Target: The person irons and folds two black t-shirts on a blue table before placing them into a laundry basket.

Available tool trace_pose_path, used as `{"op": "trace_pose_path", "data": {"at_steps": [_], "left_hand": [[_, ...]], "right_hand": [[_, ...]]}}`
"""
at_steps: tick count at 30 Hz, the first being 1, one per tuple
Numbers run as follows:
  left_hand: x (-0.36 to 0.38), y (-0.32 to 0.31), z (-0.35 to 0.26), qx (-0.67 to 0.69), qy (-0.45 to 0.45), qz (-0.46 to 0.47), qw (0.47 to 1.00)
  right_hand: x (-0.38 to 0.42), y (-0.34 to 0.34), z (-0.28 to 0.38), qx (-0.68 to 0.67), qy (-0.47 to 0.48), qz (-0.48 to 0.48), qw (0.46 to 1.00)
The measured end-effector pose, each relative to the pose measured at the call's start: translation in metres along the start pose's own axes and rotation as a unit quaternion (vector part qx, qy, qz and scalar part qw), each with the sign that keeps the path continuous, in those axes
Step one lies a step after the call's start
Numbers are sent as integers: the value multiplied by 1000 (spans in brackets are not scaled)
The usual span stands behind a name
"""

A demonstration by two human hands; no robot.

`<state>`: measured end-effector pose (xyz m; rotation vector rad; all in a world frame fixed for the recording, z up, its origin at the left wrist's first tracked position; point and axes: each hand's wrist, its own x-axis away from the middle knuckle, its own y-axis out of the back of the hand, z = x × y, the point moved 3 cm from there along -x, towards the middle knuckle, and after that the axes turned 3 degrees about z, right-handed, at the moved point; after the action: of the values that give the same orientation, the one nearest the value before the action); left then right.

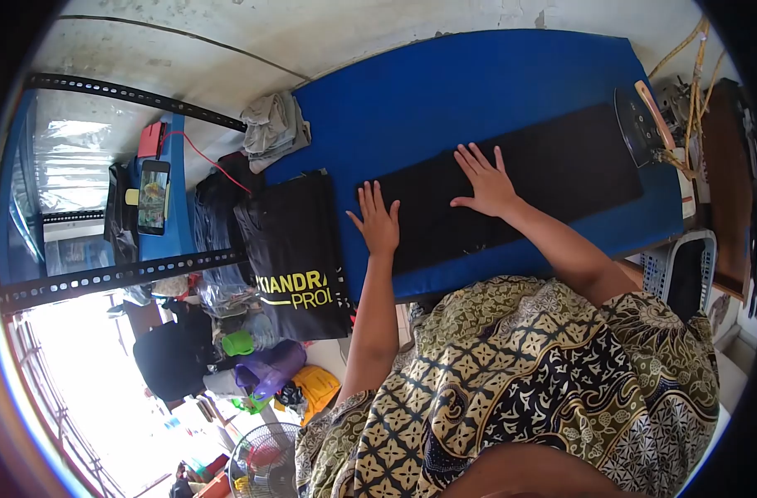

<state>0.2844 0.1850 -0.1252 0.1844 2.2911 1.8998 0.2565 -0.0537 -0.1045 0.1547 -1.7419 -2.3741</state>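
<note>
A long folded black cloth [561, 166] lies flat across the blue-covered table [478, 75]. My left hand [378, 220] rests palm down at the cloth's left end, fingers spread. Nearer the cloth's middle, my right hand [486, 183] presses flat with its fingers apart. Neither hand holds anything. At the cloth's right end stands an iron [637, 124] with a wooden-coloured handle, tilted up so that its dark plate shows.
Left of the table hang or lie black garments with yellow lettering [291, 249]. Grey folded cloths [272, 129] sit at the back left corner. A phone [153, 197] stands on a shelf. A fan [266, 456] is below; a grey basket [690, 266] is at right.
</note>
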Motion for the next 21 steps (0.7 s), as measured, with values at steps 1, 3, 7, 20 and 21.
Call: {"op": "trace_pose_path", "data": {"at_steps": [1, 3, 7, 20, 21], "left_hand": [[2, -1, 0, -36, 5, -1, 999], [6, 13, -18, -30, -39, -7, 999], [41, 6, -57, 27, -251, 155, 955], [-9, 9, 5, -113, 171, -17, 979], [-20, 14, 10, -87, 199, 2, 976]], "right_hand": [[3, 4, -7, 9, -38, 42, 998], [18, 34, -35, 39, -56, 23, 997], [64, 135, -163, 173, -177, -150, 957], [144, 161, -460, -365, -532, -66, 761], [133, 175, -454, -478, -499, -93, 716]]}}
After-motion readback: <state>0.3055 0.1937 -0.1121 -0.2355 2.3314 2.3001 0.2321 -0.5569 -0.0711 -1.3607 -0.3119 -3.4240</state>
